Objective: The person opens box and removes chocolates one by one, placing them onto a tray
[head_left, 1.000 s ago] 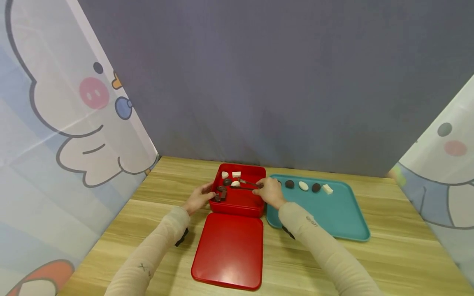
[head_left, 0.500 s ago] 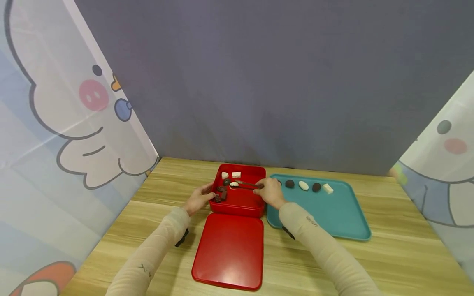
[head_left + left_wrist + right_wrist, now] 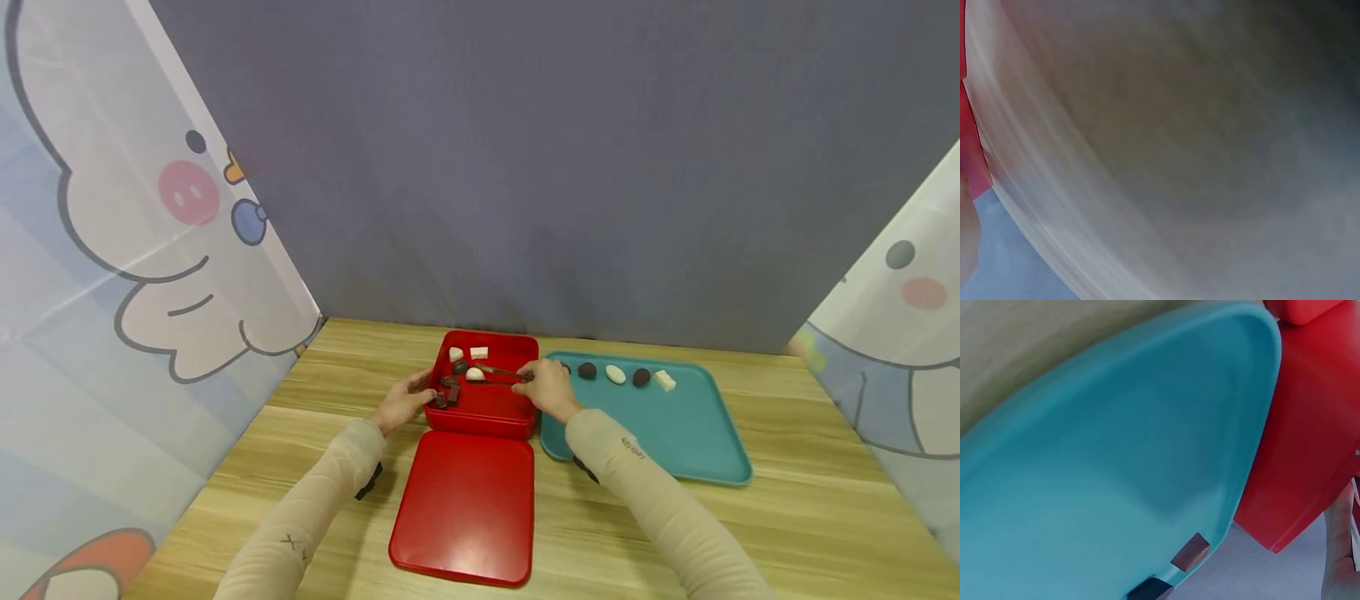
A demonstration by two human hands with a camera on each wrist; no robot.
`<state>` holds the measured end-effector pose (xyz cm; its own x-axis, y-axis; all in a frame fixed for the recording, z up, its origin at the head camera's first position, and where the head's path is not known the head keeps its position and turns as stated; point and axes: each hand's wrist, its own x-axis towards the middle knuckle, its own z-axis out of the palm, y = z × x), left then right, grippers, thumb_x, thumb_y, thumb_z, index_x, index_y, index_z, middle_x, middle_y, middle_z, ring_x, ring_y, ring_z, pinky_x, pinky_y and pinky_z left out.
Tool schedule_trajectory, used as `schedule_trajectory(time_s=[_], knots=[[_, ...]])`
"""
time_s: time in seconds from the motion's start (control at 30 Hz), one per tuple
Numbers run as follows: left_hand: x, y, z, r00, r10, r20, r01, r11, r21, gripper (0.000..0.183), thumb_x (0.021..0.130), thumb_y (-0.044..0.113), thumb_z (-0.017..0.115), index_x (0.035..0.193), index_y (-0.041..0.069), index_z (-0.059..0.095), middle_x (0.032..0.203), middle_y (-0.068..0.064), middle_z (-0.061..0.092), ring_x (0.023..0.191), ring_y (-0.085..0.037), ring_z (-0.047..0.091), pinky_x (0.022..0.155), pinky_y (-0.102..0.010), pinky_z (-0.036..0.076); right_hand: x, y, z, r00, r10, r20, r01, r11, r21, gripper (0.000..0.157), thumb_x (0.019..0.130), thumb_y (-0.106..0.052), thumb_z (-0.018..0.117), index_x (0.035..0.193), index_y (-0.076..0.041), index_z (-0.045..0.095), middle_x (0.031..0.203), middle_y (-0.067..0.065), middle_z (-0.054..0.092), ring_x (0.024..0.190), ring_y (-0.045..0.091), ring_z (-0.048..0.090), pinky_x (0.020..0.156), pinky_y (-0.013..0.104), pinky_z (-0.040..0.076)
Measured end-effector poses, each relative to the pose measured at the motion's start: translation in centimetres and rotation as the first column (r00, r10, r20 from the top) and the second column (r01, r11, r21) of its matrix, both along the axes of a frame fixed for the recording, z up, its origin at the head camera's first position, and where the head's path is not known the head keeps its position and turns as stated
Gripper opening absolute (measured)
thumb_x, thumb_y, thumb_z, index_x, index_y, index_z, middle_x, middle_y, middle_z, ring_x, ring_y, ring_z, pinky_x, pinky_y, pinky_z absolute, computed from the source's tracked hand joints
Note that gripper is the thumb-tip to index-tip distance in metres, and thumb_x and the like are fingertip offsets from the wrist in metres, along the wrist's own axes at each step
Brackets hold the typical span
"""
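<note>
My left hand (image 3: 401,406) holds the left wall of a red box (image 3: 480,426), its thumb at the rim. In my right hand (image 3: 551,389), at the box's right side, is a pair of slim dark tongs (image 3: 501,372). Their tips lie at a white ridged round chocolate (image 3: 475,375) inside the box; whether they press on it is too small to tell. Around it in the box are a white heart-shaped piece (image 3: 455,354), a white block (image 3: 478,352), a dark round chocolate (image 3: 460,367) and several dark pieces near the left wall.
A red lid (image 3: 462,508) lies flat in front of the box. To the right, a teal tray (image 3: 675,442) carries a row of dark and white chocolates along its far side, among them a white oval one (image 3: 615,374). A grey partition (image 3: 562,208) stands behind the table.
The tongs and the white ridged chocolate have shifted slightly left inside the box. The tongs' upper arm sits a little lower at its tip. My left hand has stayed in place.
</note>
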<state>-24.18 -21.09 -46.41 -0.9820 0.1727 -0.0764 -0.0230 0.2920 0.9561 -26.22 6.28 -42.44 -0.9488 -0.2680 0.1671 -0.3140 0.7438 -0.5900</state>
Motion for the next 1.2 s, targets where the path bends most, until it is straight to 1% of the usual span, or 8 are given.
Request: schedule_trajectory(time_s=[0.3, 0.33, 0.37, 0.53, 0.6, 0.63, 0.87, 1.2], knots=[[0.2, 0.0, 0.1, 1.000, 0.006, 0.004, -0.006, 1.000, 0.003, 0.054, 0.094, 0.008, 0.048, 0.144, 0.006, 0.029, 0.145, -0.020, 0.032, 0.132, -0.035, 0.034, 0.102, -0.046, 0.038, -0.2, 0.0, -0.2, 1.000, -0.003, -0.024, 0.003, 1.000, -0.004, 0.019, 0.077, -0.017, 0.073, 0.094, -0.008, 0.074, 0.086, 0.005, 0.071, 0.079, 0.023, 0.061, 0.078, 0.039, 0.044], [0.3, 0.0, 0.4, 1.000, 0.005, 0.012, -0.005, 1.000, 0.004, 0.054, 0.094, 0.007, 0.048, 0.144, 0.006, 0.028, 0.146, -0.020, 0.031, 0.132, -0.035, 0.034, 0.103, -0.046, 0.037, -0.2, 0.0, -0.2, 1.000, -0.006, -0.020, 0.006, 1.000, -0.009, 0.018, 0.077, -0.017, 0.073, 0.093, -0.009, 0.074, 0.086, 0.005, 0.071, 0.078, 0.022, 0.061, 0.077, 0.037, 0.045], [0.5, 0.1, 0.8, 1.000, 0.000, 0.015, 0.000, 1.000, 0.003, 0.054, 0.094, 0.007, 0.048, 0.144, 0.005, 0.028, 0.146, -0.020, 0.031, 0.132, -0.035, 0.033, 0.103, -0.046, 0.037, -0.3, 0.1, -0.2, 1.000, -0.006, -0.013, 0.006, 1.000, -0.018, 0.017, 0.077, -0.017, 0.073, 0.093, -0.009, 0.074, 0.086, 0.005, 0.071, 0.077, 0.022, 0.062, 0.075, 0.036, 0.047], [0.5, 0.2, 0.8, 1.000, 0.003, 0.009, -0.002, 1.000, -0.006, 0.054, 0.094, 0.007, 0.048, 0.144, 0.006, 0.028, 0.145, -0.019, 0.032, 0.132, -0.034, 0.034, 0.103, -0.047, 0.036, -0.4, 0.3, -0.3, 0.999, -0.009, 0.046, 0.013, 0.997, -0.079, 0.017, 0.077, -0.018, 0.074, 0.092, -0.009, 0.074, 0.087, 0.005, 0.070, 0.073, 0.017, 0.060, 0.062, 0.027, 0.049], [0.1, 0.1, 0.2, 1.000, 0.012, -0.007, -0.012, 1.000, -0.011, 0.054, 0.094, 0.008, 0.048, 0.144, 0.007, 0.029, 0.145, -0.019, 0.033, 0.132, -0.034, 0.034, 0.103, -0.047, 0.036, -0.5, 0.5, -0.3, 0.998, -0.004, 0.070, 0.012, 0.994, -0.107, 0.018, 0.077, -0.018, 0.073, 0.093, -0.008, 0.074, 0.088, 0.006, 0.070, 0.073, 0.017, 0.059, 0.059, 0.025, 0.049], [0.1, 0.1, 0.1, 1.000, 0.018, -0.005, -0.018, 1.000, -0.012, 0.055, 0.093, 0.008, 0.049, 0.144, 0.007, 0.029, 0.145, -0.018, 0.033, 0.132, -0.033, 0.035, 0.103, -0.046, 0.036, -0.5, 0.6, -0.3, 0.997, -0.002, 0.083, 0.012, 0.993, -0.119, 0.019, 0.077, -0.018, 0.073, 0.093, -0.008, 0.074, 0.089, 0.006, 0.070, 0.073, 0.016, 0.059, 0.059, 0.025, 0.048], [-0.2, 0.5, 0.4, 1.000, 0.006, 0.016, -0.006, 1.000, -0.014, 0.055, 0.094, 0.009, 0.048, 0.145, 0.006, 0.027, 0.147, -0.018, 0.030, 0.133, -0.033, 0.032, 0.105, -0.046, 0.035, -0.7, 1.5, -0.3, 0.994, 0.004, 0.107, 0.015, 0.985, -0.174, 0.021, 0.078, -0.018, 0.073, 0.096, -0.007, 0.073, 0.095, 0.008, 0.069, 0.076, 0.017, 0.059, 0.061, 0.026, 0.049], [0.0, 0.2, 0.4, 1.000, 0.004, 0.022, -0.004, 1.000, 0.003, 0.055, 0.094, 0.007, 0.047, 0.145, 0.005, 0.025, 0.147, -0.020, 0.028, 0.133, -0.035, 0.031, 0.106, -0.047, 0.033, 0.1, 2.9, 0.1, 0.989, -0.001, 0.145, 0.036, 0.970, -0.239, 0.022, 0.080, -0.022, 0.071, 0.098, -0.009, 0.072, 0.099, 0.007, 0.067, 0.076, 0.017, 0.058, 0.059, 0.026, 0.048]])
